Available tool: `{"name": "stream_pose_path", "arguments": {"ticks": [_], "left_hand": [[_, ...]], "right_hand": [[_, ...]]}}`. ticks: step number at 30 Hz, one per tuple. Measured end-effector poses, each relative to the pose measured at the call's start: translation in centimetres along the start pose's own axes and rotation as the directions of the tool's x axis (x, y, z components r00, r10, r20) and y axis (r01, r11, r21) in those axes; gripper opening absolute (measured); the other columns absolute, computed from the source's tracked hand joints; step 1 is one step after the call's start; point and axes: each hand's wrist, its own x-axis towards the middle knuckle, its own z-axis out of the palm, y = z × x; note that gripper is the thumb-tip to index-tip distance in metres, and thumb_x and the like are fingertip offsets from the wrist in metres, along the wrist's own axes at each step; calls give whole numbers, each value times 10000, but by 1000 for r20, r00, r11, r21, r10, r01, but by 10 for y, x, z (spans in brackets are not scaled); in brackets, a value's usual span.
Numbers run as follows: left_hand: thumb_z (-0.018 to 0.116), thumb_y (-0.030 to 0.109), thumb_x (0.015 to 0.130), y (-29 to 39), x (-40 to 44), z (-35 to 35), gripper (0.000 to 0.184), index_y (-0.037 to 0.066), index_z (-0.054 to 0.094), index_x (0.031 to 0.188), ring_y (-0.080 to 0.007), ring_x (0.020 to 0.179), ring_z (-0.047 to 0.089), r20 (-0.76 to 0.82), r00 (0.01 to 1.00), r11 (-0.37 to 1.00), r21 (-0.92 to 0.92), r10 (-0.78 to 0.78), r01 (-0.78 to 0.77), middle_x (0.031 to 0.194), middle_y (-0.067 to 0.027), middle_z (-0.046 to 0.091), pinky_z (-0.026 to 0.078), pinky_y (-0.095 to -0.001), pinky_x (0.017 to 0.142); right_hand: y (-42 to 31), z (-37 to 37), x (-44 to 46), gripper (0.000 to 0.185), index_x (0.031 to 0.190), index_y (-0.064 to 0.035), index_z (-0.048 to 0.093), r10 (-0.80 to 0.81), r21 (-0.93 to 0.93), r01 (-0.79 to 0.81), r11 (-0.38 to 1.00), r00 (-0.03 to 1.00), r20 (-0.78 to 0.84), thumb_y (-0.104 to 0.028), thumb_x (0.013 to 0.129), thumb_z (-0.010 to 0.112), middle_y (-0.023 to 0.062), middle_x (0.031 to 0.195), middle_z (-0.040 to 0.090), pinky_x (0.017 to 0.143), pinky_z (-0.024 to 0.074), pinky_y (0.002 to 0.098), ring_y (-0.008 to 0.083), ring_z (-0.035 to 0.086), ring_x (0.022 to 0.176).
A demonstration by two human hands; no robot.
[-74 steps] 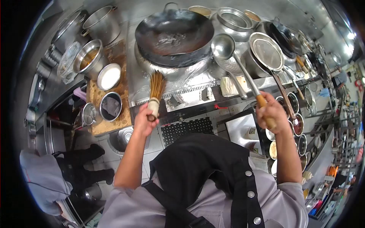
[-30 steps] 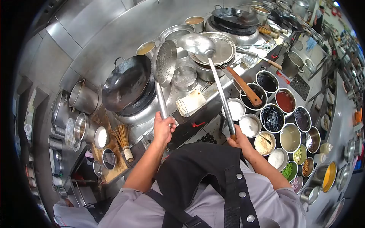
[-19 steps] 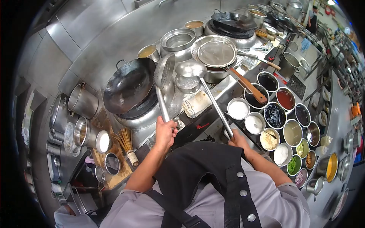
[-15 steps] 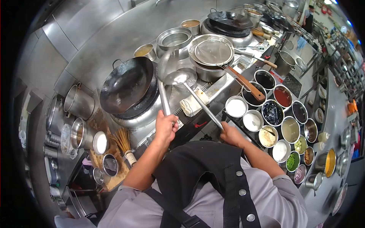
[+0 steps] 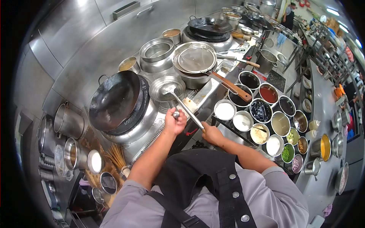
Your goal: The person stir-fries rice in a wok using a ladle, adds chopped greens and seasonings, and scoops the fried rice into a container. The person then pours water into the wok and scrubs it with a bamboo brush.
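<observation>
My right hand (image 5: 213, 135) is closed around the end of a skimmer's long metal handle. The round perforated head of this skimmer (image 5: 159, 88) is over the stove top, right of a black wok (image 5: 116, 100). My left hand (image 5: 175, 123) is closed on a metal handle, the ladle (image 5: 176, 114); only its rounded end shows, and its bowl is hidden. This hand is left of the skimmer's handle. A folded cloth (image 5: 189, 103) lies behind that handle. Beyond the skimmer, a wood-handled mesh strainer (image 5: 197, 59) rests on a metal pot (image 5: 195, 80).
Containers of sauces (image 5: 268, 94), white powders (image 5: 225, 110) and chopped greens (image 5: 288, 152) stand at right. A bamboo brush (image 5: 116, 155) and metal pots (image 5: 69, 121) are at left. Another wok (image 5: 211, 26) sits farther back. A person (image 5: 289, 17) stands in the distance.
The ladle in my left hand has turned from upright and outstretched to nearly end-on. The skimmer's head has shifted left and shows its perforated face. The whole view has shifted slightly.
</observation>
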Motion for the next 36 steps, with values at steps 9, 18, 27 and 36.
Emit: {"name": "stream_pose_path", "arguments": {"ticks": [9,18,27,36], "left_hand": [[468,466,1087,-20,-113,-90,511,88,478,1431,-154,718,610,-76,990,372,928,122,26,864,-88,649,499,-264,663],[653,266,1025,-30,-213,-258,329,26,604,1245,-116,939,648,1,911,186,979,412,-85,1037,-67,689,523,-266,835],[649,235,1029,-63,-261,-326,291,24,610,1225,-118,981,641,-70,726,91,996,684,10,1072,-64,684,518,-260,868],[698,294,1002,-91,-317,-323,345,60,609,1239,-164,1047,638,-271,728,541,825,630,-162,1107,-71,690,509,-315,968]], "right_hand": [[-18,-76,-10,542,1381,-104,567,-440,-199,399,895,720,-536,-229,884,743,212,1182,604,909,514,494,399,613,1107],[45,-190,155,640,1445,-123,545,-237,-516,101,851,950,-204,-124,825,703,126,734,674,646,590,428,304,713,710],[-116,-145,160,499,1394,-39,498,-31,601,153,784,978,-208,42,906,569,123,771,646,505,527,353,216,656,609],[-179,-130,248,477,1430,-65,540,-383,-564,238,790,911,-152,-66,961,455,311,1051,703,918,538,532,488,677,1038]]}}
